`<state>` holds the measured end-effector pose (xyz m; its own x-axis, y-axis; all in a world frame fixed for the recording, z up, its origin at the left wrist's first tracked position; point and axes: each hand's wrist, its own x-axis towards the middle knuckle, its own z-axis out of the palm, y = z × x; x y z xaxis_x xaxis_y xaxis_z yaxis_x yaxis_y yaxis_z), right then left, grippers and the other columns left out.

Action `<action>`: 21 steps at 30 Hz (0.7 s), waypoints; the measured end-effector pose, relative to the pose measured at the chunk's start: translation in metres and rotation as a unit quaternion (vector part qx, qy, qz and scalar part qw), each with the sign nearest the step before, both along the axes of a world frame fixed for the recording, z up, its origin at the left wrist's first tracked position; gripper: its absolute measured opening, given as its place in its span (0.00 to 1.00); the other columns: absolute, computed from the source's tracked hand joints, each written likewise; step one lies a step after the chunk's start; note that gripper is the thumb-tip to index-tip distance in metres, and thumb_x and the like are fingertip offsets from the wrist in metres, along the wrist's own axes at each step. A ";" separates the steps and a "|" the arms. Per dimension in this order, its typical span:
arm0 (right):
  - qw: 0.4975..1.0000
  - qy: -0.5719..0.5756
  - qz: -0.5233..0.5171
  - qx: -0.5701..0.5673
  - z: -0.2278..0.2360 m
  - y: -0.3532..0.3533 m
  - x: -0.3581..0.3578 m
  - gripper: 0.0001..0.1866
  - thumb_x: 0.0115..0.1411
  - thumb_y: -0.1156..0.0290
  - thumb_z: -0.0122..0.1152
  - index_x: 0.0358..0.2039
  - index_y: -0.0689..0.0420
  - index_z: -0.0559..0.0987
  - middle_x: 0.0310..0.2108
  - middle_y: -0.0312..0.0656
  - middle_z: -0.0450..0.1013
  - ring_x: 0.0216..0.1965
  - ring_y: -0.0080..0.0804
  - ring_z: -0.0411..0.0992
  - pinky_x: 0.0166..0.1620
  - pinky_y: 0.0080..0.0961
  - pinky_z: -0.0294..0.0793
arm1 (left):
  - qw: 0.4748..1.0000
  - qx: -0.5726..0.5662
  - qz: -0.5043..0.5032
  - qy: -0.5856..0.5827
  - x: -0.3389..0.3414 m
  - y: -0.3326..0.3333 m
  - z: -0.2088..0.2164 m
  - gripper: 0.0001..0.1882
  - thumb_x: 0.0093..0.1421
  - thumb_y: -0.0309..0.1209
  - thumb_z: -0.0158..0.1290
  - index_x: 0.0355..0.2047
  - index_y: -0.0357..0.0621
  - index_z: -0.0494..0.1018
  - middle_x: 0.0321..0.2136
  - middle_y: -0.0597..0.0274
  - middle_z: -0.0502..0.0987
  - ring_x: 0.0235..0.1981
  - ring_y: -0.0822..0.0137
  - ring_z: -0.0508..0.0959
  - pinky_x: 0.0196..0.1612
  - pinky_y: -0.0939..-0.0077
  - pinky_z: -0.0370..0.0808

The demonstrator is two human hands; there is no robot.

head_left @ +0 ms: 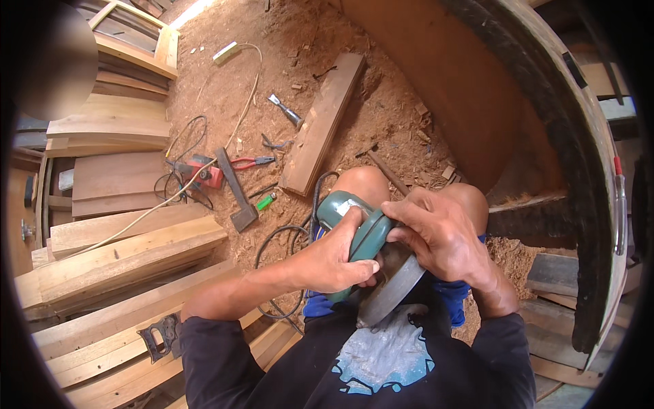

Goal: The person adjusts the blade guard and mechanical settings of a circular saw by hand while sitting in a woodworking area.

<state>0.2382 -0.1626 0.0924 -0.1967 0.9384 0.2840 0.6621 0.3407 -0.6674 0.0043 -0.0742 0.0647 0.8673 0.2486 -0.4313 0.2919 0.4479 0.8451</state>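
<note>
A teal-green angle grinder [346,217] lies across my lap, above my bare knees. My left hand [337,258] is wrapped around its body from the left. My right hand [436,235] covers the head of the tool, fingers pressed near the guard. The grey round disc [395,283] sticks out below both hands, tilted toward my chest. The tool's black cord [276,238] loops down to the sawdust-covered ground [388,116] at my left.
Stacked planks [116,259] lie at left. A long board [321,124], red-handled pliers [248,162], a chisel [285,109], a hatchet-like tool [237,191], a green lighter [266,201] and a red device [208,174] lie in the sawdust. A large curved wooden hull [565,136] rises at right.
</note>
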 end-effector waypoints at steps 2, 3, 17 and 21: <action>1.000 0.008 -0.015 0.003 0.001 -0.002 -0.003 0.21 0.57 0.74 0.76 0.52 0.59 0.83 0.32 0.46 0.77 0.32 0.48 0.79 0.34 0.40 0.77 | 0.999 -0.036 -0.006 -0.010 0.002 0.002 0.003 0.30 0.66 0.23 0.58 0.60 0.34 0.52 0.43 0.51 0.77 0.36 0.66 0.84 0.39 0.67 0.84; 1.000 0.005 -0.014 0.002 0.001 -0.002 -0.003 0.21 0.57 0.74 0.76 0.52 0.59 0.83 0.32 0.46 0.77 0.32 0.48 0.79 0.34 0.40 0.77 | 0.997 -0.070 -0.013 -0.022 0.003 0.004 0.003 0.31 0.67 0.23 0.58 0.61 0.34 0.51 0.44 0.51 0.77 0.37 0.66 0.85 0.40 0.67 0.85; 0.999 -0.006 -0.032 0.005 0.000 -0.009 -0.008 0.23 0.53 0.78 0.78 0.51 0.61 0.84 0.33 0.47 0.79 0.32 0.46 0.80 0.34 0.39 0.79 | 0.999 -0.032 -0.019 0.014 0.008 -0.008 -0.004 0.30 0.65 0.24 0.57 0.60 0.37 0.51 0.39 0.56 0.75 0.32 0.67 0.84 0.35 0.69 0.84; 0.999 -0.019 -0.030 -0.018 0.003 0.019 0.013 0.19 0.52 0.80 0.75 0.46 0.62 0.84 0.34 0.50 0.79 0.35 0.53 0.80 0.37 0.44 0.78 | 0.998 -0.059 0.005 0.012 0.029 0.015 -0.001 0.32 0.67 0.26 0.58 0.63 0.31 0.51 0.36 0.58 0.75 0.28 0.68 0.83 0.30 0.71 0.81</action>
